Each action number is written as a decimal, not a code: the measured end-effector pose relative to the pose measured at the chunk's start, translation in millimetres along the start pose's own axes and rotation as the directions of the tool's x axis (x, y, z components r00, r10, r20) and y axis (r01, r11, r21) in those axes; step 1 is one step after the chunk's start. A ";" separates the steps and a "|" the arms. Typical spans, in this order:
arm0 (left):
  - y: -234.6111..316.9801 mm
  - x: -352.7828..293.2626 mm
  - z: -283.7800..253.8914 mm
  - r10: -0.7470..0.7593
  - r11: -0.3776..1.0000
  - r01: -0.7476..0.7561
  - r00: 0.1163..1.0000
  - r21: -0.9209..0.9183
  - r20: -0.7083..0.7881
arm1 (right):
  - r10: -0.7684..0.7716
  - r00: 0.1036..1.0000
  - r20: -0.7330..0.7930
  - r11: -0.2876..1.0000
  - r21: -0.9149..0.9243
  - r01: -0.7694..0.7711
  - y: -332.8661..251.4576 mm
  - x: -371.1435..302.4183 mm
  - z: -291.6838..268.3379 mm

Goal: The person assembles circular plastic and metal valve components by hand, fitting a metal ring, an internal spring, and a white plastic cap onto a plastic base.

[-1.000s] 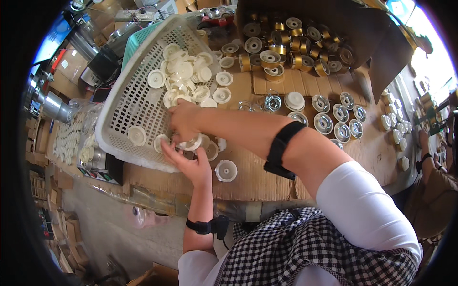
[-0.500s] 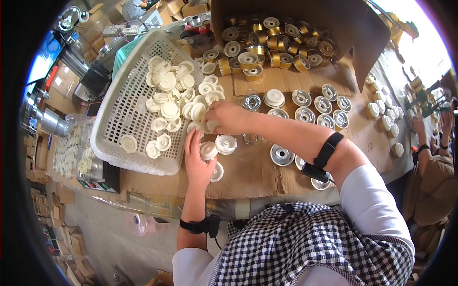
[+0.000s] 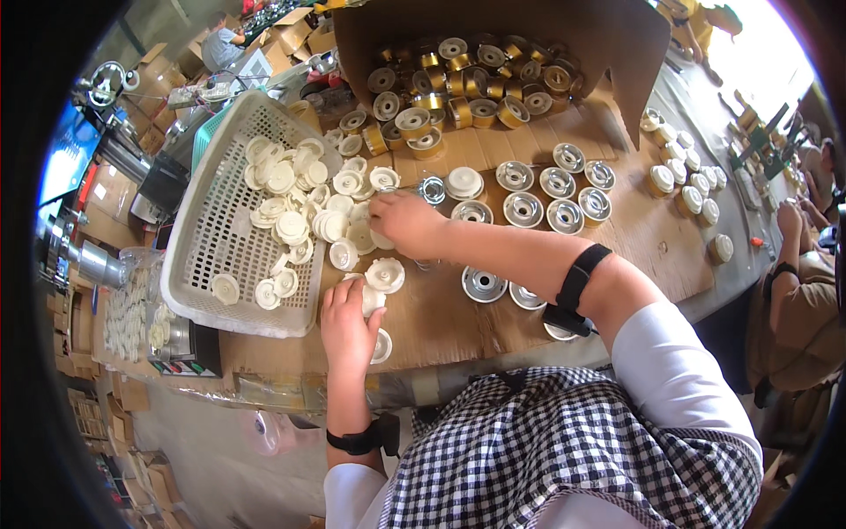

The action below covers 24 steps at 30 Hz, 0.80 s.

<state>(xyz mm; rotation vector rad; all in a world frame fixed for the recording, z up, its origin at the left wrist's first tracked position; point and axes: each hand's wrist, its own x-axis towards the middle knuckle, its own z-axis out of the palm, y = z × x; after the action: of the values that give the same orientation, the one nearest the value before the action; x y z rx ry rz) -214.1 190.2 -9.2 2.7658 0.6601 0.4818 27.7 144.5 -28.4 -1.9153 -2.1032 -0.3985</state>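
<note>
A pale perforated basket (image 3: 189, 304) holds many white plastic discs (image 3: 280, 176), some spilling past its right side onto the cardboard. My left hand (image 3: 348, 331) is closed around a white plastic disc at the near end of the pile, its fingers partly hiding it. Just beyond lies another white disc (image 3: 385, 275) with a raised hub. My right hand (image 3: 407, 227) curls its fingers down on a white plastic disc (image 3: 381, 240) at the right of the spill; the fingertips are partly hidden. A loose disc (image 3: 344, 255) rests between the two hands.
Silver-and-gold round housings (image 3: 523, 209) stand in rows to the right, one topped by a white disc (image 3: 464, 182). A coil spring (image 3: 432, 189) stands beside them. More housings are heaped by an upright cardboard sheet (image 3: 502, 22). A co-worker's arm (image 3: 787, 238) shows far right.
My left hand has drawn nearer to me and closed round a disc. My right hand stays over the spilled discs. The whole view has shifted a little.
</note>
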 end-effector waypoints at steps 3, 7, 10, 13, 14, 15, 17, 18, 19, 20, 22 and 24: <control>-0.2 2.8 5.6 -0.012 1.000 0.012 1.000 -0.012 0.018 | 0.208 0.976 -0.060 0.910 0.378 -0.170 11.6 -12.1 -41.9; -25.9 -14.9 6.4 -0.057 0.995 0.050 0.995 -0.088 -0.081 | 0.459 0.870 -0.181 0.722 0.647 -0.246 37.7 -63.5 -147.9; -10.8 -11.2 -11.4 -0.313 0.906 0.196 0.907 -0.376 -0.281 | 0.544 0.824 -0.160 0.746 0.541 -0.388 53.1 -142.0 -207.6; 61.8 1.1 -11.6 -0.041 0.885 -0.053 0.981 -0.463 -0.191 | 0.594 0.798 -0.105 0.730 0.486 -0.480 23.2 -215.2 -215.8; 83.2 5.3 -6.5 0.152 0.860 -0.210 0.975 -0.465 -0.159 | 0.627 0.776 0.064 0.641 0.523 -0.562 2.1 -228.7 -216.2; 106.8 13.7 0.6 0.329 0.820 -0.353 0.935 -0.451 -0.135 | 0.579 0.815 0.017 0.711 0.479 -0.515 -17.2 -245.6 -206.6; 140.6 28.2 15.9 0.448 0.744 -0.402 0.893 -0.533 -0.049 | 0.555 0.825 0.110 0.731 0.409 -0.546 -54.7 -262.5 -188.6; 152.8 35.9 24.3 0.477 0.731 -0.420 0.878 -0.537 -0.038 | 0.551 0.829 0.100 0.743 0.393 -0.541 -67.1 -269.7 -177.1; 160.1 40.0 31.9 0.504 0.720 -0.439 0.863 -0.538 -0.029 | 0.554 0.828 0.091 0.752 0.373 -0.544 -76.5 -274.9 -169.3; 162.1 39.9 37.1 0.507 0.724 -0.441 0.862 -0.531 -0.025 | 0.566 0.820 0.085 0.752 0.355 -0.556 -82.6 -277.7 -162.2; 166.4 42.7 47.8 0.580 0.778 -0.508 0.807 -0.370 0.110 | 0.582 0.810 0.070 0.750 0.338 -0.568 -88.0 -283.8 -145.5; 171.3 43.9 52.9 0.585 0.789 -0.522 0.800 -0.324 0.136 | 0.579 0.815 -0.014 0.775 0.320 -0.545 -90.3 -292.8 -131.9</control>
<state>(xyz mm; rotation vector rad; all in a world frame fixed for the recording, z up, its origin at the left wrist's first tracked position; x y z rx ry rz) -90.7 54.1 8.6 2.6481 -0.2878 0.3167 -33.9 -183.2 -18.5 -2.1409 -1.3168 -0.0411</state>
